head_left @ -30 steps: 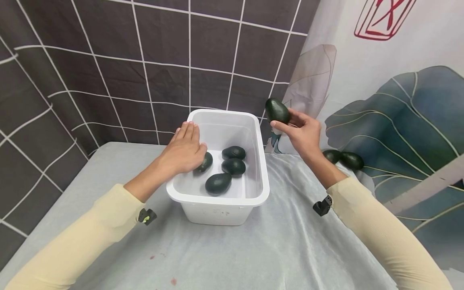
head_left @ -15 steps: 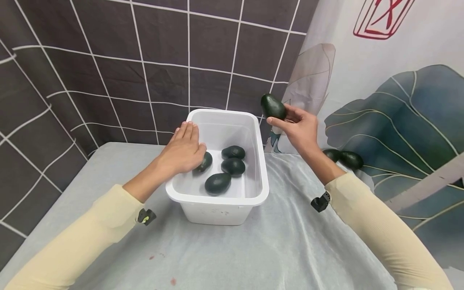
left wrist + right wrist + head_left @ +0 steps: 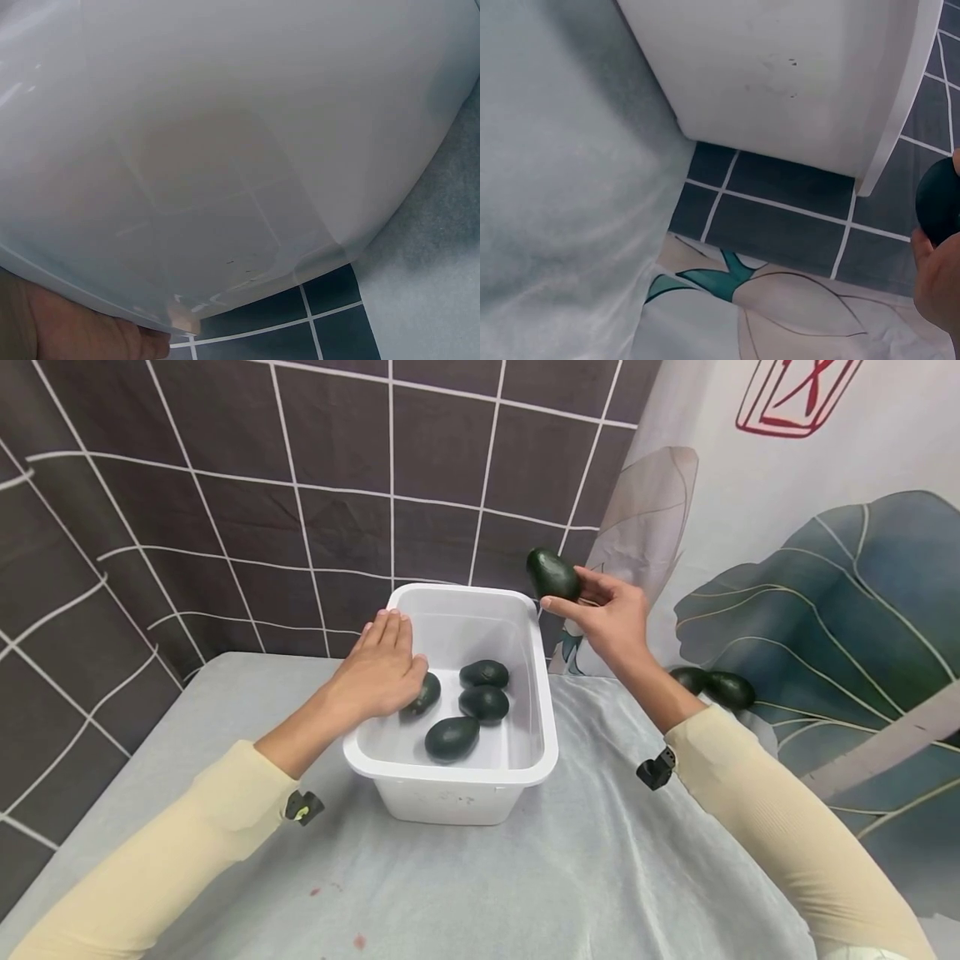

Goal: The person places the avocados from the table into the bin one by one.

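Note:
A dark green avocado is held up in the air between the thumb and fingers of my right hand, beyond the right rim of a white plastic tub. The right wrist view catches that avocado at its right edge. My left hand lies flat with straight fingers on the tub's left rim. Inside the tub rest several more avocados; one avocado is partly hidden by my left thumb. In the left wrist view the tub's outer wall fills most of the picture.
Two further avocados lie to the right, partly behind my right forearm. A light grey cloth covers the table. Behind it hang a dark tile-patterned sheet and a white leaf-print curtain.
My right hand has shifted left and slightly upward with the avocado, closer to the tub. My left hand, the tub and the avocados inside it have stayed put.

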Demonstrator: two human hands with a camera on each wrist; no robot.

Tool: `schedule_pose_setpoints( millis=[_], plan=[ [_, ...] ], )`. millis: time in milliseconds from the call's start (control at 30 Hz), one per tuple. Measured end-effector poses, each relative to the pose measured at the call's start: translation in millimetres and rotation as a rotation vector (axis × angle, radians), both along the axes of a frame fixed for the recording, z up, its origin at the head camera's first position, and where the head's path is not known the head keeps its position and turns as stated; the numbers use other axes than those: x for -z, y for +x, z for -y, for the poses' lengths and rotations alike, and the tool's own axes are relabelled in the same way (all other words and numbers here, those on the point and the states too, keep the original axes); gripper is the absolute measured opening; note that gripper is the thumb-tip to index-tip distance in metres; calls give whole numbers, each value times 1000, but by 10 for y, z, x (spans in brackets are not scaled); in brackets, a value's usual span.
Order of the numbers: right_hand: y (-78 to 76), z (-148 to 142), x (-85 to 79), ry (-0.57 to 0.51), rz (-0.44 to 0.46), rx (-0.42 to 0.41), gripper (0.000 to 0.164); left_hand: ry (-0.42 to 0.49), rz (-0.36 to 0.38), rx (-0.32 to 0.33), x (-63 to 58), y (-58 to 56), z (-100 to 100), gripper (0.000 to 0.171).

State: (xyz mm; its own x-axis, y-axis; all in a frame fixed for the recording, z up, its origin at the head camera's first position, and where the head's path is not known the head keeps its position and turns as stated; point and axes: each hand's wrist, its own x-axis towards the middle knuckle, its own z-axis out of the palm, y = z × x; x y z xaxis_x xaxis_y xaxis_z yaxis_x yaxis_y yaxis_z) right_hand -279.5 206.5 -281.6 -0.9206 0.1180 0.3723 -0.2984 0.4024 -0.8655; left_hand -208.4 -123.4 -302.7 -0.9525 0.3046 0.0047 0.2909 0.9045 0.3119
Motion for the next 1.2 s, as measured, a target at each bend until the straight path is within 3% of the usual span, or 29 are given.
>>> schedule_pose_setpoints(
  millis=[433,767,1200],
  plan=[
    [4,171,-72,69,68,-107,66,1,-2,-1,9,-6,9,79],
    [-6,286,-100,150,147,-137,72,-6,-7,1,1,-4,7,79],
    [-5,422,2,219,133,-211,70,2,-4,-1,4,-7,10,79]
  ],
)
